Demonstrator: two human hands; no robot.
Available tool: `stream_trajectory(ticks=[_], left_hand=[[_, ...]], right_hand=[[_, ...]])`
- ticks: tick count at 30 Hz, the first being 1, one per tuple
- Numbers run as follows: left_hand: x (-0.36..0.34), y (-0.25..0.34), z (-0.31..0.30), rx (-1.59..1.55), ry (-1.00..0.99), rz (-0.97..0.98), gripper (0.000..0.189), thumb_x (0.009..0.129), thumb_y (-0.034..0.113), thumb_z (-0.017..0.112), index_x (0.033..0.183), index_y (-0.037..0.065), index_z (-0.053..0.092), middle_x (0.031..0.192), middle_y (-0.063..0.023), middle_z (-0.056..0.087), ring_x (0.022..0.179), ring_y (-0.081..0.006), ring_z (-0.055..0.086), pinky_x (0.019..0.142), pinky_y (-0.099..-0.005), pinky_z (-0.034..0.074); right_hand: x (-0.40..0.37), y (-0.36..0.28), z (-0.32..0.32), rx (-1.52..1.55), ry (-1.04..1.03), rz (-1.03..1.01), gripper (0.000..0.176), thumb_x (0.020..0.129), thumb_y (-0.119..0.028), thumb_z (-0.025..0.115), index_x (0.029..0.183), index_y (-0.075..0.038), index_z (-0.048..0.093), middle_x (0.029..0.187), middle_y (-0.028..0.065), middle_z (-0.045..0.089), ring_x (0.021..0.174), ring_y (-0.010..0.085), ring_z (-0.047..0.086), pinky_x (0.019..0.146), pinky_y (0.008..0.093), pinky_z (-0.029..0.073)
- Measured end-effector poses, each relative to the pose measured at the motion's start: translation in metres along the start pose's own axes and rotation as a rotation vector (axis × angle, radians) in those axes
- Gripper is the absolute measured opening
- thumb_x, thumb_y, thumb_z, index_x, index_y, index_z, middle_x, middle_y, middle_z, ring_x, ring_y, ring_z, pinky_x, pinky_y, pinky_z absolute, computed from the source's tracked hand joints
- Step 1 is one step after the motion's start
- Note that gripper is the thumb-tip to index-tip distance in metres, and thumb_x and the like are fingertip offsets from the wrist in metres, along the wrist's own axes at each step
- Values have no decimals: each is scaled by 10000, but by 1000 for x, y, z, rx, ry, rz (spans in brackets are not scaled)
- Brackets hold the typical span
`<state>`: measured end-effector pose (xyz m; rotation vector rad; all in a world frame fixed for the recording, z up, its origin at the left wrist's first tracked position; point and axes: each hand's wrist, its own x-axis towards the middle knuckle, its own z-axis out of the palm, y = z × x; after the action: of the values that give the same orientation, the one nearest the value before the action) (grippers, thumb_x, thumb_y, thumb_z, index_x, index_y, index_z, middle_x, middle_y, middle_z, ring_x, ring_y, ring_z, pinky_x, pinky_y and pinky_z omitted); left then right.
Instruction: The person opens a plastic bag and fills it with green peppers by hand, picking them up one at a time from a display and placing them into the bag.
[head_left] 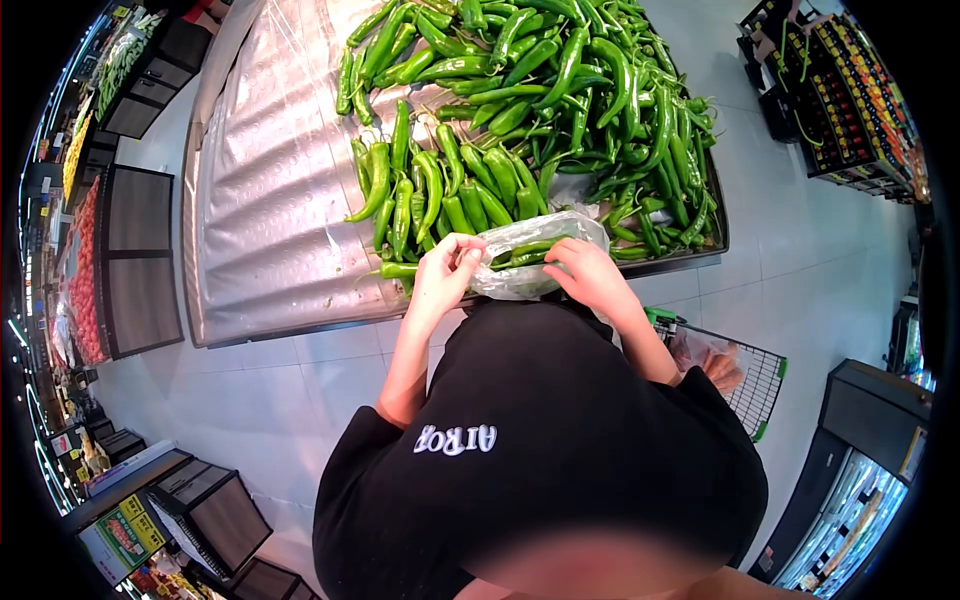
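A clear plastic bag (512,285) lies mouth up at the near edge of the pepper display, with a few long green peppers (527,256) inside. My left hand (450,273) is closed, pinching the bag's left rim between thumb and fingers. On the other side my right hand (583,270) has its fingers curled over the bag's right rim, close to the pepper ends; its fingertips are partly hidden. Just beyond the bag, loose green peppers (490,203) lie side by side.
A large heap of green peppers (560,80) covers the right of the display stand (270,190), whose ridged liner shows at left. A shopping cart (755,385) holding a bag stands behind me at right. Produce shelves (140,260) line the left; bottle racks (850,100) stand far right.
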<state>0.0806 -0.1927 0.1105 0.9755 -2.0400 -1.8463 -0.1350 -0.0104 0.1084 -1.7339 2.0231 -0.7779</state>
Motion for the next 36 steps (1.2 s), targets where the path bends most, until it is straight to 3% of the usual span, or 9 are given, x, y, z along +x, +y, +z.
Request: stream_trajectory(ticks=[3, 8, 11, 17, 20, 24, 28, 31, 36], left_hand=[[4, -4, -2, -92, 168, 124, 178, 963, 126, 657, 1111, 35, 698, 947, -41, 713, 788, -82, 611, 728, -254, 509], [18, -21, -30, 682, 530, 100, 220, 865, 204, 746, 1049, 91, 704, 1033, -100, 680, 889, -278, 665, 829, -401, 522], [26, -42, -37, 824, 608, 88, 313, 817, 204, 792, 1085, 92, 676, 1100, -92, 673, 1017, -301, 624, 896, -422, 505], [25, -52, -34, 850, 605, 96, 374, 784, 197, 815, 1111, 95, 665, 1063, -83, 661, 1003, -320, 613, 924, -429, 492], [29, -45, -29, 893, 717, 229, 321, 787, 198, 810, 1067, 103, 684, 1013, -69, 655, 975, -301, 607, 904, -425, 484], [47, -30, -27, 852, 651, 365, 189, 820, 227, 783, 964, 123, 718, 939, -40, 648, 922, -263, 597, 840, -402, 473], [73, -16, -16, 853, 617, 393, 186, 851, 247, 753, 993, 128, 744, 849, -30, 645, 856, -252, 600, 798, -394, 493], [91, -15, -9, 861, 564, 242, 156, 862, 232, 736, 968, 122, 703, 840, -42, 632, 862, -263, 605, 788, -406, 501], [97, -25, -7, 891, 521, 257, 168, 842, 232, 747, 947, 120, 677, 928, -75, 617, 919, -284, 608, 808, -420, 510]], right_hand=[[0, -9, -18, 38, 76, -40, 105, 891, -138, 695, 933, -47, 662, 933, 112, 673, 904, 332, 647, 801, 421, 509], [0, -22, -37, 51, 195, -106, 73, 868, -90, 710, 890, -43, 658, 852, 102, 670, 828, 318, 643, 750, 405, 493], [-3, -25, -39, 65, 198, -96, 80, 876, -117, 703, 888, -47, 665, 871, 99, 674, 848, 311, 642, 783, 404, 488], [-6, -27, -34, 57, 179, -109, 74, 871, -116, 701, 886, -50, 674, 886, 92, 682, 863, 310, 639, 802, 400, 489], [-6, -28, -33, 52, 172, -109, 70, 869, -114, 701, 885, -51, 676, 881, 85, 683, 866, 304, 639, 805, 397, 490], [-6, -30, -32, 48, 151, -122, 85, 866, -106, 713, 894, -38, 670, 887, 101, 689, 867, 317, 649, 795, 407, 502], [-5, -32, -31, 40, 134, -123, 81, 870, -107, 711, 891, -39, 672, 893, 93, 693, 875, 310, 652, 810, 399, 501], [-4, -34, -30, 37, 132, -118, 78, 872, -115, 708, 886, -46, 675, 885, 84, 690, 870, 298, 650, 811, 394, 496], [-8, -27, -24, 25, 131, -127, 83, 875, -135, 703, 875, -56, 678, 869, 76, 681, 858, 289, 644, 808, 396, 490]])
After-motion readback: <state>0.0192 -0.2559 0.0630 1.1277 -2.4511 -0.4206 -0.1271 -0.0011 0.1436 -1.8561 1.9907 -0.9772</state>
